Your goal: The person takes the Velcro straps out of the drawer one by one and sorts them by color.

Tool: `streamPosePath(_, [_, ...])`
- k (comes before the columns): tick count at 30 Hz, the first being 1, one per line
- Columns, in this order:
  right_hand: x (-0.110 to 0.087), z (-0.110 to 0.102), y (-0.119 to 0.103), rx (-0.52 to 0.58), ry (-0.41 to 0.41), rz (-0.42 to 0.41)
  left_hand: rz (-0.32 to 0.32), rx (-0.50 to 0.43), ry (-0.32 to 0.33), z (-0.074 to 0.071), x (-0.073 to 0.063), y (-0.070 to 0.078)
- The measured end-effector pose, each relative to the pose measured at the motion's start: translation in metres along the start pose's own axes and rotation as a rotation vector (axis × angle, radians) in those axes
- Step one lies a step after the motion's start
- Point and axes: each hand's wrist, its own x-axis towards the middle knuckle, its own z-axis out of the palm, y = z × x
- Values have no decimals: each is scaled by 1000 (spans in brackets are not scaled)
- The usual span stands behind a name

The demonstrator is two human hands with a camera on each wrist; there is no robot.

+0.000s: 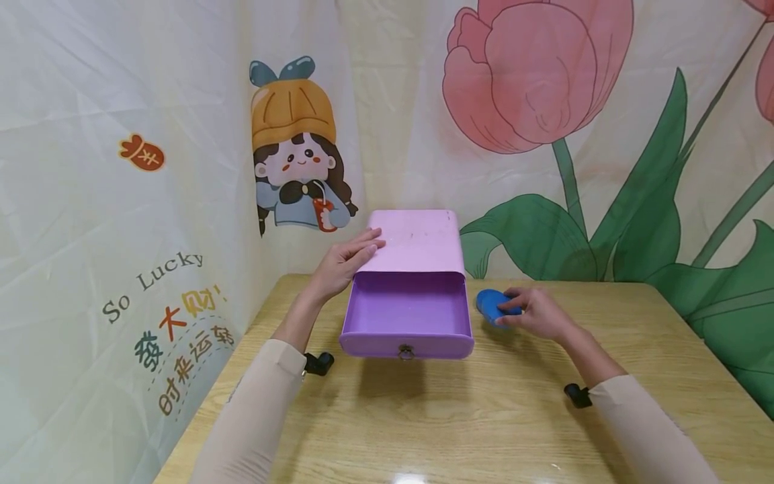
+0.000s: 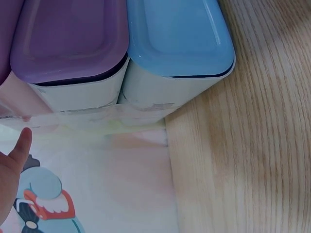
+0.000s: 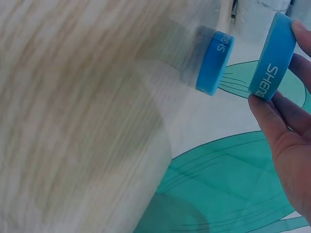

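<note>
A pink box point(image 1: 414, 242) with its purple drawer point(image 1: 406, 346) pulled out stands on the table; the drawer has a small ring pull and its inside is bare. My left hand point(image 1: 347, 262) rests on the box's upper left edge with fingers fairly straight. To the right of the drawer, my right hand point(image 1: 541, 312) pinches a blue round disc point(image 3: 273, 58) with white lettering on its rim, held between thumb and fingertips. A second blue disc point(image 3: 215, 63) of the same look is close by, apart from the fingers in the right wrist view.
A wooden table point(image 1: 471, 417) lies beneath everything, with a printed curtain point(image 1: 393, 121) at its back and left. In the left wrist view, white containers with a purple top point(image 2: 70, 39) and a blue top point(image 2: 180, 34) stand along the curtain's edge.
</note>
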Motion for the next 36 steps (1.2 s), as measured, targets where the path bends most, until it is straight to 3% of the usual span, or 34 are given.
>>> streamPosePath(12, [-1, 16, 9, -19, -99, -2, -12, -5, 5, 1, -1, 0])
streamPosePath(22, [-4, 18, 9, -28, -87, -11, -1, 20, 11, -3, 5, -24])
streamPosePath(36, [-7, 25, 13, -55, -108, 22, 13, 36, 6, -3, 6, -27])
